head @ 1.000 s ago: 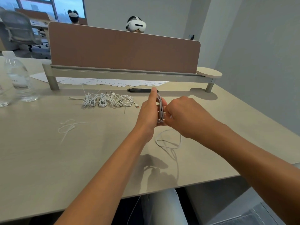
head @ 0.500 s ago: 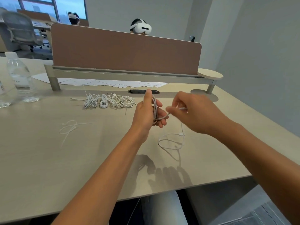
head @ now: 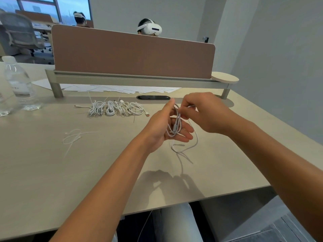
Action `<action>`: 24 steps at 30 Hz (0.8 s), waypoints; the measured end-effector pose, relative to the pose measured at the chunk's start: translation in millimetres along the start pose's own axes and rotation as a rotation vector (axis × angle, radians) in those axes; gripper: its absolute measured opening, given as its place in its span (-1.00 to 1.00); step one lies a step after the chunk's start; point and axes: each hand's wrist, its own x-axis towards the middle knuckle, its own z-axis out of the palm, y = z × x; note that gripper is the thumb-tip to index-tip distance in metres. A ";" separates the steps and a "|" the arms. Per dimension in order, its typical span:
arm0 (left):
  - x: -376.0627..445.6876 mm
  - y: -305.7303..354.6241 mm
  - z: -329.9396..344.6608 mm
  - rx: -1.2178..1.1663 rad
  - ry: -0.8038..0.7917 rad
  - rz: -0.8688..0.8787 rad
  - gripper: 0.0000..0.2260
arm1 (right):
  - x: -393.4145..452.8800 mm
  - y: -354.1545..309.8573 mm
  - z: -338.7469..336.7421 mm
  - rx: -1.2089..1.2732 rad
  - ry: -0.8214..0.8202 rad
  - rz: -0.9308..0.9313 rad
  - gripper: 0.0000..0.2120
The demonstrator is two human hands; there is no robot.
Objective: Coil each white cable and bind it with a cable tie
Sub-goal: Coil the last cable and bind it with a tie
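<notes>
My left hand is raised above the desk with a few loops of a white cable lying across its palm, thumb up and fingers loosely curled under the loops. My right hand pinches the same cable just above the coil, near my left thumb. The cable's loose tail hangs down and curls on the desk below. A row of several coiled white cables lies further back, near the partition. Loose white cable ties lie on the desk to the left.
A brown partition on a grey rail crosses the back of the desk, with papers under it. Two water bottles stand at far left. A person wearing a white headset sits behind the partition. The desk's front edge runs just below my forearms.
My right hand has swung back in from the right toward my left thumb, laying another turn of cable on the coil. The tail on the desk has shortened and shifted.
</notes>
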 end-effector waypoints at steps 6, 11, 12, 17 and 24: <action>3.2 -3.8 -3.7 -0.061 -0.010 0.005 -0.30 | 3.5 2.3 5.2 0.053 0.074 -0.028 -0.89; 4.9 -6.1 -3.0 -0.137 -0.033 -0.017 -0.37 | 7.2 9.0 4.9 0.110 0.148 -0.002 -0.73; 4.4 -5.9 -3.7 -0.169 -0.041 -0.014 -0.37 | 8.0 11.2 4.6 0.122 0.128 0.025 -0.70; 3.1 -4.3 -8.2 -0.186 -0.030 0.009 -0.39 | 3.2 26.6 4.3 0.271 -0.046 0.100 -0.60; 5.6 -7.5 -3.4 -0.075 0.052 -0.046 -0.41 | 12.1 19.4 2.4 0.247 0.072 0.197 -0.77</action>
